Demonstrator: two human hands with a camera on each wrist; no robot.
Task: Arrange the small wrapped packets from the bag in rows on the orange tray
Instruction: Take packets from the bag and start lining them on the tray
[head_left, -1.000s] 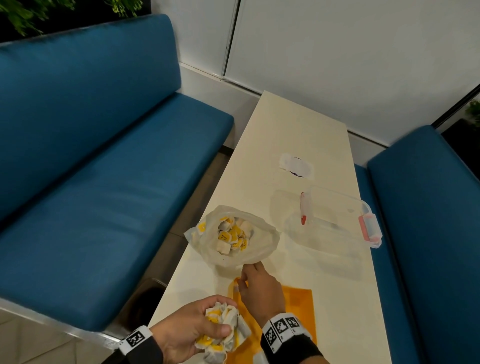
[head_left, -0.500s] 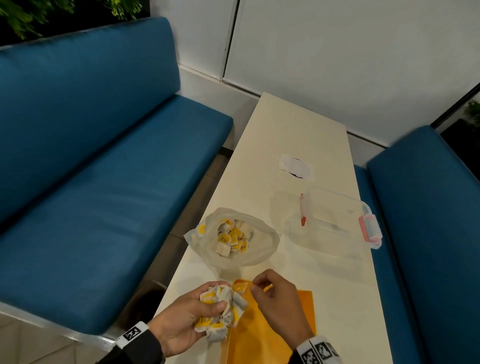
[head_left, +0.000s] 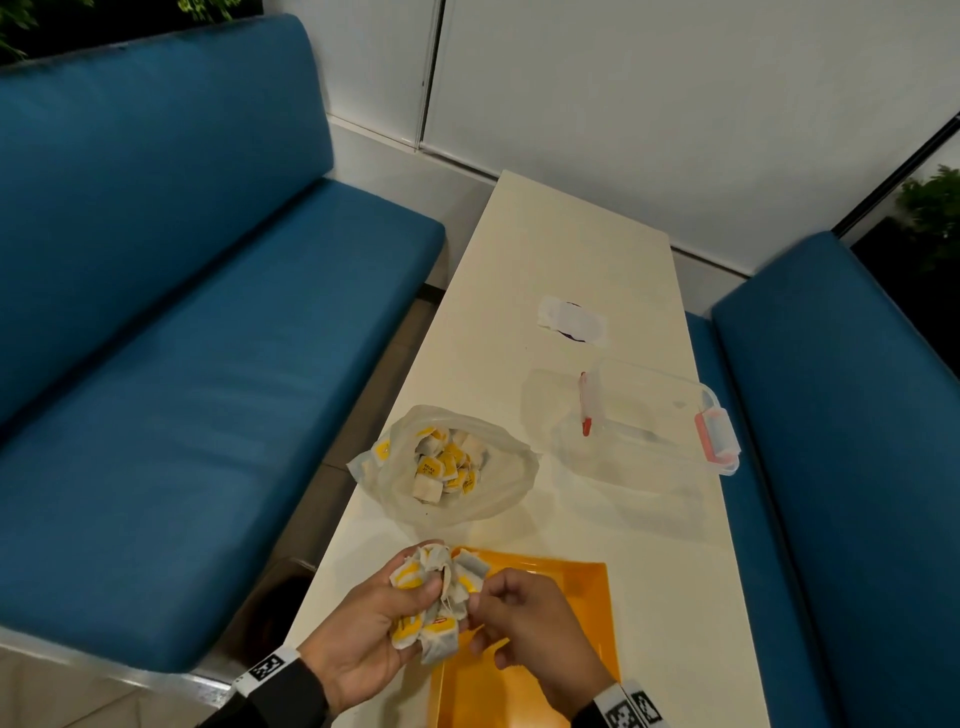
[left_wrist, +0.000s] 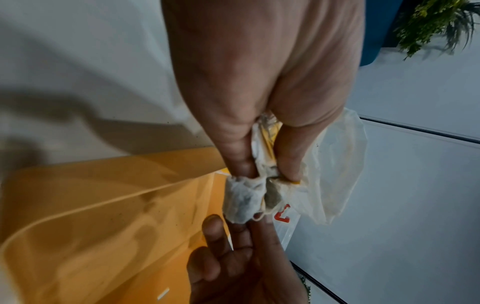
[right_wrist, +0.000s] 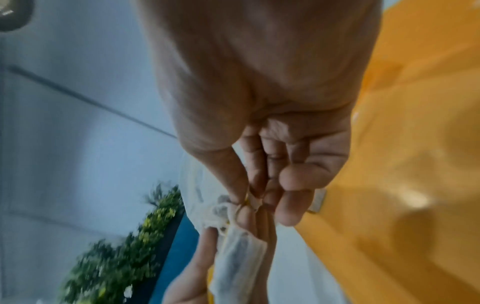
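The person's left hand (head_left: 363, 618) grips a crumpled bunch of small white-and-yellow wrapped packets (head_left: 436, 597), its fingers (left_wrist: 288, 162) curled round them, and holds the bunch over the left edge of the flat orange plastic tray (head_left: 566, 597). The right hand (head_left: 530, 623) is above the tray, just right of the bunch, and its thumb and forefinger pinch the string and tag of one packet, as the right wrist view shows, with the other fingers (right_wrist: 293, 207) loosely curled. The tray lies on the long cream counter (head_left: 561, 249) at the end nearest the person, and its orange surface shows bare beside the hands. Just beyond the tray, toward the wall, sits the open translucent white plastic bag (head_left: 498, 483) with more white-and-yellow packets (head_left: 444, 467) heaped inside it. Beyond the tray and to the right of the bag stands a clear plastic lidded box with pink-red clips (head_left: 654, 421), near the counter's right edge. Farther from the tray than the box lies a small white wrapper with a dark mark (head_left: 571, 322). Blue padded benches (head_left: 182, 312) run along both long sides of the counter.
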